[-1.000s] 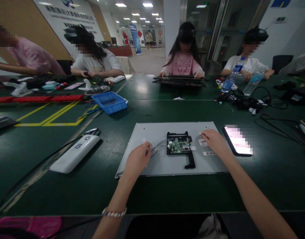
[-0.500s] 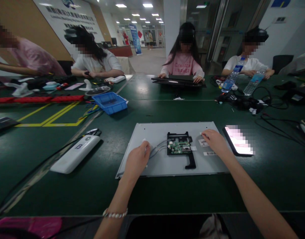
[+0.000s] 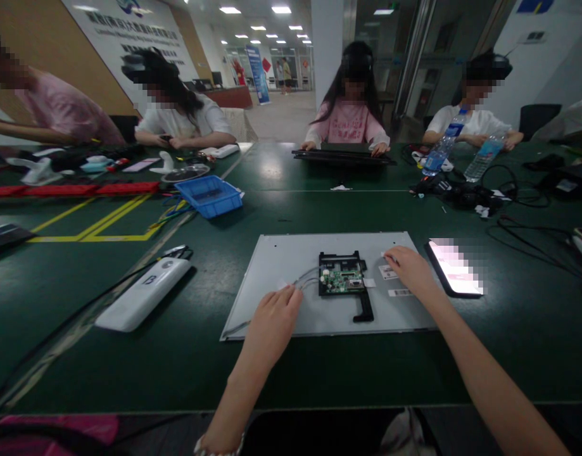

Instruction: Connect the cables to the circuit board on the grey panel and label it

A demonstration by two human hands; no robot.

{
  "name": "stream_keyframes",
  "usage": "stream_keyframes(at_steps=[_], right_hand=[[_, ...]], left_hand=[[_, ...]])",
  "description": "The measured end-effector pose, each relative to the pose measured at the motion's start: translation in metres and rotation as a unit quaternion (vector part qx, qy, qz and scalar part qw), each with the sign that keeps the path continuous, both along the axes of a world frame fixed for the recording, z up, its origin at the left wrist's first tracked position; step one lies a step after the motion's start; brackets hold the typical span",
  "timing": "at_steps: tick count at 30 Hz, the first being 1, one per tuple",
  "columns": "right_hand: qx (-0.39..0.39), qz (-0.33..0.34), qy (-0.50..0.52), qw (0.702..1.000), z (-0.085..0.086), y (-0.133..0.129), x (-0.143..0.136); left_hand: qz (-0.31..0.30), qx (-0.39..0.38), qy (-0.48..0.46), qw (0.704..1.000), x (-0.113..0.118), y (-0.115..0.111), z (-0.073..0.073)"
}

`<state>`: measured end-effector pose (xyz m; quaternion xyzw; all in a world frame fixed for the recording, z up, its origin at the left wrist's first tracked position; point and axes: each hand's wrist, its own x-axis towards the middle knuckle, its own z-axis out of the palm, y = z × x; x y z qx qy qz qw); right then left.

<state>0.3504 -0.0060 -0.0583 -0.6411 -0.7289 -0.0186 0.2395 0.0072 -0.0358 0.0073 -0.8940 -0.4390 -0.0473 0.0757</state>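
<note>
A grey-white flat panel (image 3: 291, 250) lies on the table before me, with a green circuit board (image 3: 342, 277) in a black bracket (image 3: 365, 309) at its middle. Thin grey cables (image 3: 309, 277) run left from the board. My left hand (image 3: 274, 316) rests on the panel beside these cables, fingers fairly straight and close together; whether they press on a cable is hidden. A pale, tape-like piece (image 3: 282, 284) shows just beyond its fingers. Over the panel's right side, my right hand (image 3: 407, 266) pinches a small white strip (image 3: 384, 254), near the printed labels (image 3: 388, 272).
A phone (image 3: 455, 269) lies right of the panel, a white power bank (image 3: 145, 294) with a cable left of it. Farther off are a blue basket (image 3: 209, 196), two bottles (image 3: 445, 142) and tangled black cables (image 3: 466, 193). Several people sit opposite; one holds a dark panel (image 3: 342, 158).
My left hand has moved right and nearer to me, its fingers going from a pinch to lying flatter; the pale piece now shows beyond them. My right hand has hardly moved.
</note>
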Motion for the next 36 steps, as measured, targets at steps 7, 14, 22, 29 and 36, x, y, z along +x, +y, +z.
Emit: stream_keyframes(at_steps=[7,14,22,29,36], right_hand=[[0.003,-0.001,0.001,1.0,-0.001,0.0,0.001],[0.003,-0.001,0.001,1.0,0.001,-0.001,0.0],[0.004,0.0,-0.004,1.0,0.002,-0.001,-0.001],[0.007,-0.003,-0.002,1.0,0.002,-0.002,-0.001],[0.002,-0.003,0.001,1.0,0.0,-0.001,0.0]], left_hand=[[0.022,0.009,-0.059,0.998,0.002,-0.005,-0.005],[0.122,-0.019,-0.067,0.99,0.006,0.009,-0.001],[0.143,-0.015,-0.024,0.989,0.013,0.008,-0.017],[0.162,0.01,0.01,0.987,0.02,0.004,-0.019],[0.166,-0.004,0.02,0.986,0.022,0.004,-0.015]])
